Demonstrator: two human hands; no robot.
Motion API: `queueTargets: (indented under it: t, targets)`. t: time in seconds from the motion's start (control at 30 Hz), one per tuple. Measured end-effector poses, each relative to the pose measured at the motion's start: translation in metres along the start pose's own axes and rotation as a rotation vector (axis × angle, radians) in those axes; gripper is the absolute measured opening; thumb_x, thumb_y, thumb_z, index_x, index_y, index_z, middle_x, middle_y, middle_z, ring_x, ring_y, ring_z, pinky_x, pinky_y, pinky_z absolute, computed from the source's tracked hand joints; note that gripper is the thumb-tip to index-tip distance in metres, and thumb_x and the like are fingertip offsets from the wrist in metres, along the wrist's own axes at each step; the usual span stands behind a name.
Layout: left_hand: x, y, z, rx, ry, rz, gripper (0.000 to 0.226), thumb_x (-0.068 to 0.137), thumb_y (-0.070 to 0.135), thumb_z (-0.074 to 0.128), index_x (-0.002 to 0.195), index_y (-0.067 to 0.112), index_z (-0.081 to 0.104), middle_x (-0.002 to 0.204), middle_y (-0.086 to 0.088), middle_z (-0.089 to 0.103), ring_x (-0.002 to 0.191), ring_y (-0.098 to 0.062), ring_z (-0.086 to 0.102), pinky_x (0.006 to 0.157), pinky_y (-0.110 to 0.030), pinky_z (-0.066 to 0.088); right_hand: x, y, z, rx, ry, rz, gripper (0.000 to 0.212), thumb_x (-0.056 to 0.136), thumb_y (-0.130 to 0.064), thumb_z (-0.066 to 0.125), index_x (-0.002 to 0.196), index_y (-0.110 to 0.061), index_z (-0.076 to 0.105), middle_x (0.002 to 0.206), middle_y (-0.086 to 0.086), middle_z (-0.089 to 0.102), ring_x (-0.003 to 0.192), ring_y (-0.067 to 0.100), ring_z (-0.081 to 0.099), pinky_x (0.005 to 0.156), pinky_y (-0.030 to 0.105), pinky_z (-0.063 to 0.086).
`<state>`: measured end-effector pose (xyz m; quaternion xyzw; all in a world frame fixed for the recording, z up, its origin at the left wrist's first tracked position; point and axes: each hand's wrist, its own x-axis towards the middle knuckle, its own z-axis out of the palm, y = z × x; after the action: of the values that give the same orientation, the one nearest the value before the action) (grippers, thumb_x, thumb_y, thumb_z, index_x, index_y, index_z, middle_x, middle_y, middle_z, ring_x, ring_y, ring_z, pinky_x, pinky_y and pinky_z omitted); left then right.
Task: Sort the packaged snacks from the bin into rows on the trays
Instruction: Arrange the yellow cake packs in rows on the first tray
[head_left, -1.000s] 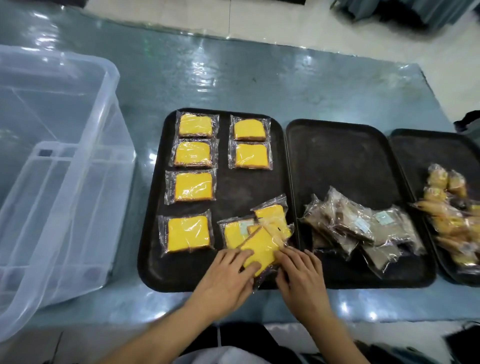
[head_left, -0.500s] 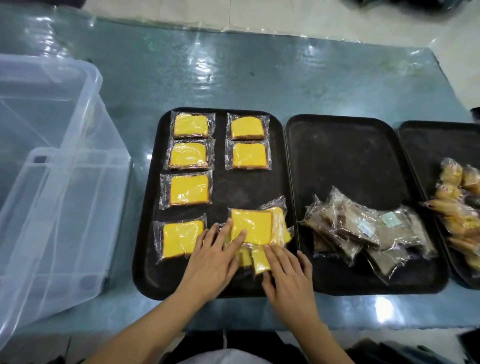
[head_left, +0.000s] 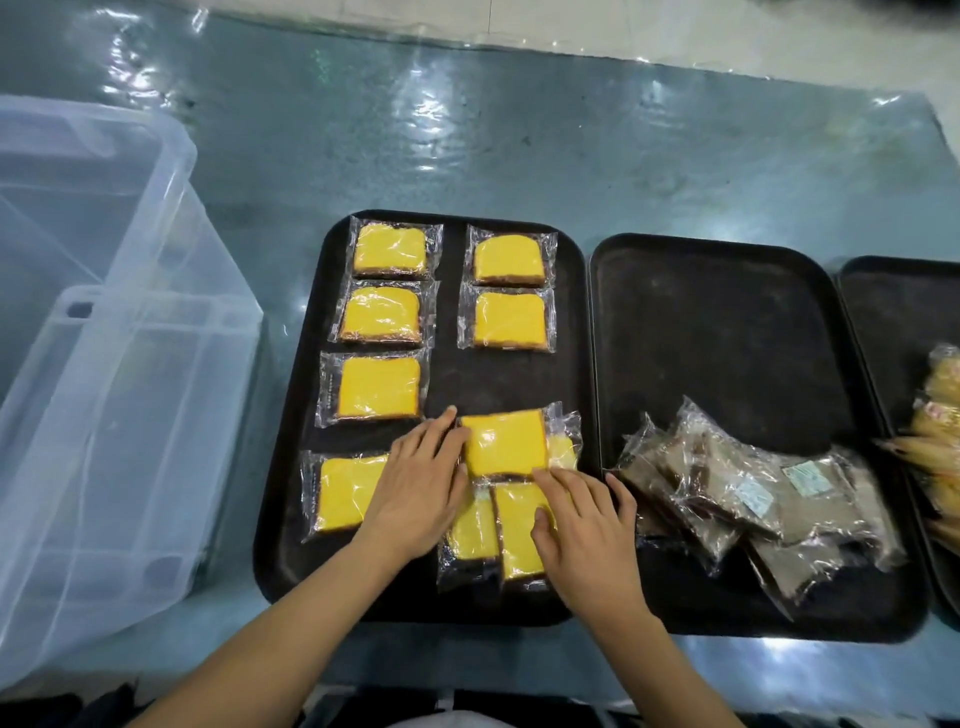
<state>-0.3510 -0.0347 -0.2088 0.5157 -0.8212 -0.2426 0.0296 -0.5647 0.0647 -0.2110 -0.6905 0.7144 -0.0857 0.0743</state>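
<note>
I see one yellow cake packet (head_left: 503, 449) lying flat on the left tray (head_left: 291, 519), in the second column below two already laid packets (head_left: 510, 291), with a gap between it and them. My left hand (head_left: 415, 493) rests at its left edge, fingers straight and together, touching the wrapper. My right hand (head_left: 584, 525) lies at its near right corner, fingers spread and flat, pressing on two more yellow packets (head_left: 511, 530) that overlap just below it. Another packet (head_left: 563, 447) peeks out under its right side. The first column (head_left: 382, 338) holds four packets in a row from far to near, the nearest one partly under my left wrist. Just beside this tray to the right sits the middle tray (head_left: 727, 312), bare at the far end, with a loose heap of brown packets (head_left: 753, 493) at the near end. A third tray (head_left: 904, 306) at the right edge carries orange-yellow wrapped snacks (head_left: 943, 421), cut off by the frame. A clear plastic bin (head_left: 119, 364) stands on the left of the table (head_left: 467, 140), which has a glossy blue-grey cover.
</note>
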Motion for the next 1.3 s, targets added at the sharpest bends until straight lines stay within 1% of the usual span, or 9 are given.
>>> queueTargets:
  t: [0.1,0.3,0.5,0.6,0.7,0.8,0.97,1.1,1.3]
  targets:
    - [0.008,0.000,-0.002,-0.002,-0.043,0.021,0.050,0.105,0.031,0.036,0.154,0.023,0.032,0.160,0.001,0.032,0.149,-0.023,0.024,0.121,-0.042,0.022,-0.003,0.009,-0.002,0.009,-0.009,0.004,0.037,0.099,-0.034,0.050,0.134,-0.028,0.061,0.137,-0.011,0.059,0.133,0.009,0.049,0.120,0.050,0.023]
    - [-0.016,0.013,-0.007,-0.069,-0.015,0.039,0.048,0.098,0.036,0.033,0.142,0.024,0.048,0.122,0.007,0.052,0.114,-0.015,0.042,0.106,-0.036,0.035,0.025,0.010,-0.010,-0.014,-0.023,0.118,0.049,0.104,-0.039,0.033,0.140,-0.018,0.059,0.151,0.001,0.052,0.147,0.016,0.038,0.123,0.048,0.020]
    - [-0.064,0.037,0.005,-0.144,-0.161,0.231,0.057,0.092,0.035,0.034,0.148,0.035,0.041,0.129,0.013,0.043,0.121,-0.010,0.033,0.109,-0.028,0.028,0.059,-0.010,-0.010,-0.020,-0.153,0.010,0.049,0.105,-0.041,0.040,0.153,-0.033,0.042,0.158,0.004,0.040,0.148,0.024,0.030,0.124,0.050,0.014]
    - [-0.063,0.037,0.000,-0.218,-0.065,0.179,0.053,0.090,0.028,0.037,0.142,0.036,0.043,0.134,0.013,0.039,0.124,-0.010,0.037,0.110,-0.027,0.030,0.057,-0.018,-0.014,0.038,0.018,0.050,0.037,0.100,-0.032,0.050,0.137,-0.027,0.056,0.133,-0.001,0.057,0.125,0.023,0.051,0.108,0.044,0.034]
    - [-0.052,0.022,-0.007,-0.100,0.027,0.140,0.049,0.093,0.029,0.038,0.141,0.026,0.045,0.149,0.004,0.036,0.136,-0.018,0.036,0.116,-0.036,0.033,0.029,-0.021,-0.012,0.064,0.144,-0.075,0.022,0.098,-0.031,0.052,0.114,-0.024,0.064,0.109,-0.007,0.059,0.099,0.020,0.054,0.088,0.039,0.039]
    - [-0.043,0.009,-0.004,0.053,-0.065,0.183,0.049,0.101,0.041,0.028,0.147,0.027,0.043,0.154,0.002,0.037,0.146,-0.021,0.027,0.120,-0.042,0.026,0.000,-0.018,-0.005,0.018,0.040,-0.191,0.030,0.097,-0.031,0.054,0.124,-0.024,0.066,0.117,-0.005,0.062,0.108,0.022,0.059,0.099,0.042,0.040]
    - [-0.031,0.012,0.006,0.162,-0.090,0.152,0.055,0.103,0.047,0.023,0.155,0.029,0.032,0.152,-0.003,0.039,0.147,-0.026,0.026,0.123,-0.043,0.022,0.031,-0.019,-0.012,-0.119,-0.112,-0.068,0.048,0.105,-0.042,0.034,0.141,-0.021,0.059,0.145,-0.002,0.057,0.144,0.021,0.042,0.122,0.059,0.017]
    - [-0.003,0.017,0.012,0.188,-0.137,0.083,0.061,0.104,0.048,0.021,0.160,0.030,0.006,0.166,-0.001,0.016,0.155,-0.023,0.004,0.126,-0.041,0.005,0.072,-0.018,-0.012,-0.177,-0.279,-0.018,0.060,0.107,-0.047,0.016,0.158,-0.020,0.034,0.164,0.000,0.033,0.156,0.020,0.015,0.123,0.058,-0.006]
    - [0.031,0.014,0.009,0.217,-0.154,0.048,0.062,0.104,0.047,0.025,0.161,0.030,0.006,0.168,0.001,0.007,0.155,-0.024,-0.001,0.126,-0.043,0.003,0.104,-0.003,-0.005,-0.132,-0.375,-0.008,0.061,0.107,-0.048,0.019,0.163,-0.025,0.008,0.171,-0.004,0.006,0.157,0.016,0.000,0.124,0.055,-0.009]
